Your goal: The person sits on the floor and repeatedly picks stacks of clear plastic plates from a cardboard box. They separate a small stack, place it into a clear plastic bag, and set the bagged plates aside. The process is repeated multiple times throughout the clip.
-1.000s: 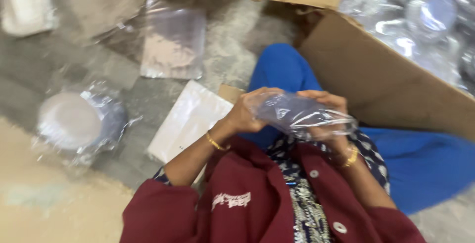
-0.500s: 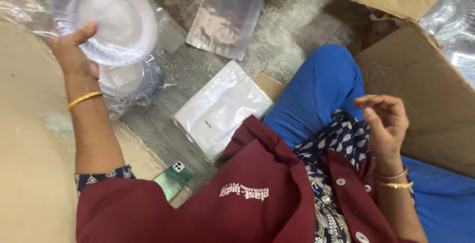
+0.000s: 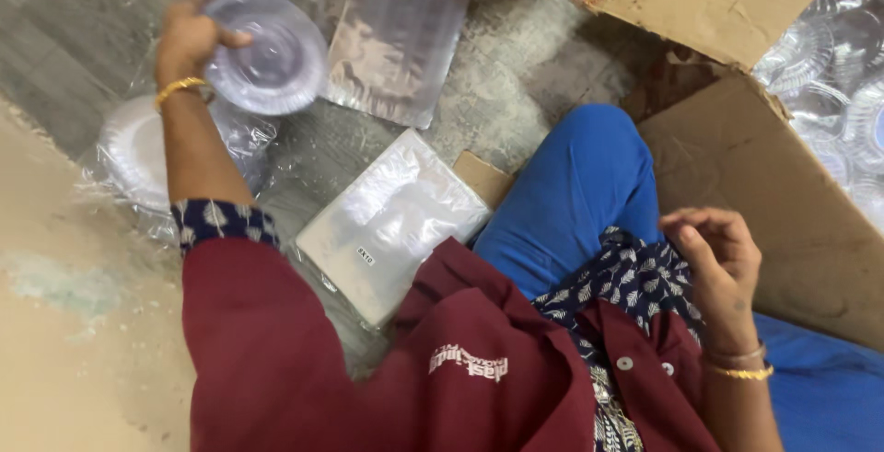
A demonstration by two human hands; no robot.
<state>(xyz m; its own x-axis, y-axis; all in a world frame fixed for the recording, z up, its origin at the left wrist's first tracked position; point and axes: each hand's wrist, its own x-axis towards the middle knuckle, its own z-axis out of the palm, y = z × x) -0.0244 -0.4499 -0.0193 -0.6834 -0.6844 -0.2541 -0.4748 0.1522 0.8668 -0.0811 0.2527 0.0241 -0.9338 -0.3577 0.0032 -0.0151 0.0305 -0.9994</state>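
A: Left hand (image 3: 189, 40)?
B: Fingers closed on the rim of a clear plastic plate (image 3: 267, 52), raised above the bagged plates (image 3: 138, 157) on the floor (image 3: 497, 102).
A: Right hand (image 3: 718, 263)?
B: Empty; fingers loosely curled, beside the cardboard box (image 3: 746, 176).

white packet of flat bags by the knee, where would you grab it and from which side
Probably the near corner of the white packet, coming from the person's left. It lies flat on the floor, so a corner must be lifted first. The left hand holds a clear plastic plate; the right hand hangs empty over the lap, the blue-clad knee between it and the packet.
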